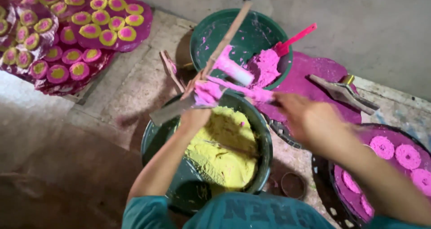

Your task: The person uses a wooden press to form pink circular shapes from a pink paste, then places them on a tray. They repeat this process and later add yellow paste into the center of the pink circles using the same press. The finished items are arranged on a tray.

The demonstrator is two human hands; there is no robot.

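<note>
My left hand (194,117) grips a long wooden press tool (224,38) smeared with pink dough (207,92), held over a green bucket (265,137) of yellow dough (222,148). My right hand (305,119) holds a thin pink-coated stick (240,89) and draws it across the tool's pink lump. Behind them a second green bucket (211,29) holds pink dough (265,66) with a pink scoop (294,39) stuck in it.
Several pink-and-yellow discs (81,31) lie on purple sheets at the top left. A round tray (323,175) at the right carries plain pink discs (395,152). A wooden and metal tool (343,92) rests on a purple-stained round board (310,72). A small round lid (292,184) sits on the concrete floor.
</note>
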